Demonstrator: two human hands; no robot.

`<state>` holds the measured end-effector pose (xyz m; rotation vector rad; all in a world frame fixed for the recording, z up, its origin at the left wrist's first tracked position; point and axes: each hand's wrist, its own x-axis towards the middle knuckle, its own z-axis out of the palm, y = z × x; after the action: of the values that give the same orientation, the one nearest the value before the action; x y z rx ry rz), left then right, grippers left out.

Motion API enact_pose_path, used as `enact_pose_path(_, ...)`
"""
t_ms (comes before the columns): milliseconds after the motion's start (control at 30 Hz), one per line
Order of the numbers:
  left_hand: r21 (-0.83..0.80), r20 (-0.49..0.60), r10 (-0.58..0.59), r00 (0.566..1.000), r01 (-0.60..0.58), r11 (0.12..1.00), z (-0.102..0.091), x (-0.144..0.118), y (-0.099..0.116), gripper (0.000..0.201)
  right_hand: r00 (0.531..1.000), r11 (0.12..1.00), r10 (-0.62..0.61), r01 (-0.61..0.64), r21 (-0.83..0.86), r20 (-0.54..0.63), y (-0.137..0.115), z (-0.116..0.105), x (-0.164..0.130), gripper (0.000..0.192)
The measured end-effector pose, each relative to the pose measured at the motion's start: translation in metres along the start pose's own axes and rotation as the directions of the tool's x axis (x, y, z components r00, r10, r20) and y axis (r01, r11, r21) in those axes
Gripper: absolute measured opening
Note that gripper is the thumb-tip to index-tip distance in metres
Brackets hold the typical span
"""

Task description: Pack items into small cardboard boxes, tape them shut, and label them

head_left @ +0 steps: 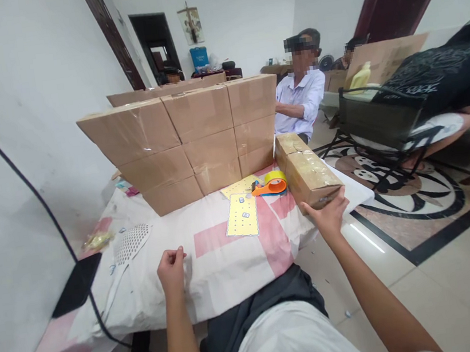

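My right hand (329,209) grips the lower near end of a long, taped cardboard box (310,172), thumb on one side and fingers on the other. That box lies at the table's right edge. My left hand (173,269) rests over the tablecloth with its fingers curled and thumb close to the fingertips; nothing shows in it. Between the hands lies a yellow patterned card (241,215). An orange tape dispenser (269,187) with a yellow roll sits against the box's left side.
Cardboard boxes (208,136) are stacked in a wall along the table's far side. A white fly swatter (131,244) and a black flat object (77,286) lie at left, near a hanging black cable (41,196). A seated person (304,89) is beyond the right box.
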<state>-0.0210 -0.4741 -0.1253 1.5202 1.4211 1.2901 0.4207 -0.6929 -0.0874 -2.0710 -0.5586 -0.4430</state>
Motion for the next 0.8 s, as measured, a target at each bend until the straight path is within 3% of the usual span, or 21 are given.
enact_pose_path(300, 0.023, 0.04, -0.008, 0.999, 0.007, 1.0, 0.001, -0.001, 0.004, 0.036, 1.0, 1.0, 0.008, -0.007, -0.029, 0.027, 0.001, 0.07, 0.072, 0.141)
enact_pose_path(533, 0.022, 0.058, -0.014, 0.998, 0.012, 1.0, 0.004, -0.001, 0.007, 0.036, 0.995, 0.997, -0.02, 0.012, 0.077, 0.101, 0.009, 0.118, 0.123, 0.137)
enact_pose_path(667, 0.003, 0.057, -0.028, 0.998, 0.028, 1.0, 0.007, -0.002, 0.009, 0.034, 0.988, 0.994, -0.022, 0.006, 0.107, 0.15, 0.008, 0.127, 0.132, 0.136)
enact_pose_path(800, -0.049, 0.073, -0.045, 0.996, 0.049, 0.998, 0.007, 0.0, 0.013, 0.035, 0.974, 0.995, 0.032, -0.053, 0.088, 0.225, 0.003, 0.122, 0.128, 0.139)
